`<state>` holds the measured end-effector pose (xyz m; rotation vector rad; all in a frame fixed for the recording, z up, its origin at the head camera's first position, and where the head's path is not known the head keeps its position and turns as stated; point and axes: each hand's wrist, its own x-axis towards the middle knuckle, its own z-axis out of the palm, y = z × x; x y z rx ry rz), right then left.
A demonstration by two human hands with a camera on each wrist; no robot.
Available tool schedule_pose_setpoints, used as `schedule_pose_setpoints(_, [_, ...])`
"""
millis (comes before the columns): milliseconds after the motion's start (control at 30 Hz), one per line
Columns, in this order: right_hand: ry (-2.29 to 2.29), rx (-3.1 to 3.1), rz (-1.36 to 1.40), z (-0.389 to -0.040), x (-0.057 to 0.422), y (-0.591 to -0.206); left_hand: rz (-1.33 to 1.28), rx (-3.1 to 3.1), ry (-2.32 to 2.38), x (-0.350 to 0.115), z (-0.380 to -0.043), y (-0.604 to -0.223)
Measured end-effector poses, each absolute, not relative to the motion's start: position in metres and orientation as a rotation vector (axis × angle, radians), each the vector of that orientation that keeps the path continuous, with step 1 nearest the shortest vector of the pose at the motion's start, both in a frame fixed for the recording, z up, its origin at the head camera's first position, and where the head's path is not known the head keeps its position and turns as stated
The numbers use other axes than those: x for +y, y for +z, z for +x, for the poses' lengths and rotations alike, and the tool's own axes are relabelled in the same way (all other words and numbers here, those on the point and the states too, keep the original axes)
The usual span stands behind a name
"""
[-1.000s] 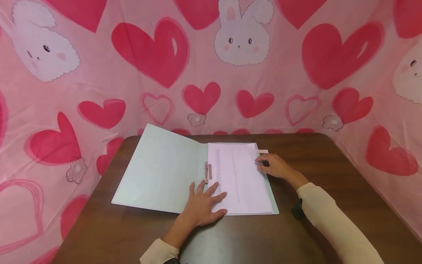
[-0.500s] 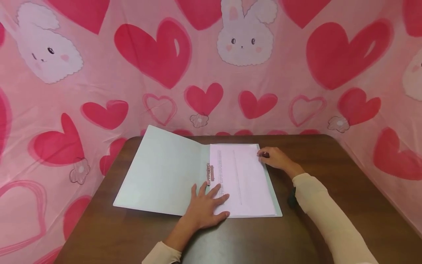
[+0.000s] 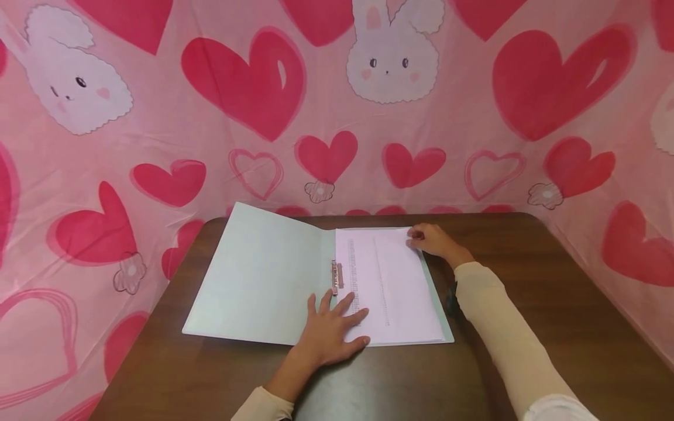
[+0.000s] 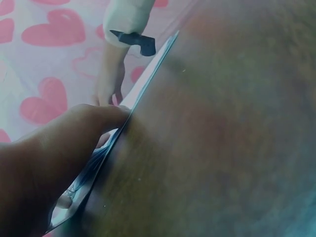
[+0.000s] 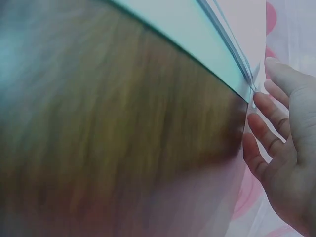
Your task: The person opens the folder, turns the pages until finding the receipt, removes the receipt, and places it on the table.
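A pale green folder (image 3: 258, 275) lies open on the table, its left cover tilted up. Printed white sheets of paper (image 3: 402, 286) fill its right side, beside a metal clip (image 3: 334, 279) at the spine. My left hand (image 3: 327, 334) rests with spread fingers across the spine and the lower left of the sheets. At their top right corner is my right hand (image 3: 430, 241). In the right wrist view, thumb (image 5: 279, 69) and index finger (image 5: 266, 103) of that hand pinch the corner of the sheets, the other fingers loosely bent beside the folder's edge.
The dark wooden table (image 3: 526, 280) extends on both sides of the folder. A pink cloth (image 3: 337, 117) with hearts and rabbits hangs behind it and along its sides. A dark strap (image 4: 136, 39) sits on the right sleeve.
My right hand has moved up along the sheets' right edge to the top corner. The small pale strip jutting out at that edge is out of sight. My left hand stays put.
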<state>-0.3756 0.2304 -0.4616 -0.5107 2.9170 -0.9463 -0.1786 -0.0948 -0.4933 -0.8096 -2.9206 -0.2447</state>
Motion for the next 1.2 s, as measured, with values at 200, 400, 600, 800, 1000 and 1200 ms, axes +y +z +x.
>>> schedule_pose_setpoints(200, [-0.888, 2.93, -0.458, -0.384, 0.224, -0.465, -0.802, -2.942, -0.232, -0.095, -0.18, -0.495])
schedule_pose_setpoints(400, [-0.725, 2.941, -0.413, -0.389, 0.224, -0.464, -0.804, -2.949, -0.25, -0.092, -0.179, -0.493])
schedule_pose_setpoints(600, [-0.705, 2.955, -0.441, -0.389, 0.222, -0.463, -0.811, -2.939, -0.246, -0.092, -0.178, -0.491])
schedule_pose_setpoints(800, [-0.735, 3.005, -0.466, -0.388, 0.221, -0.466, -0.804, -2.961, -0.242, -0.093, -0.178, -0.491])
schedule_pose_setpoints(1000, [-0.838, 2.992, -0.429, -0.386, 0.217, -0.468, -0.809, -2.966, -0.233, -0.094, -0.179, -0.493])
schedule_pose_setpoints(1200, [-0.934, 2.933, -0.369, -0.386, 0.214, -0.468, -0.81, -2.941, -0.214, -0.095, -0.179, -0.494])
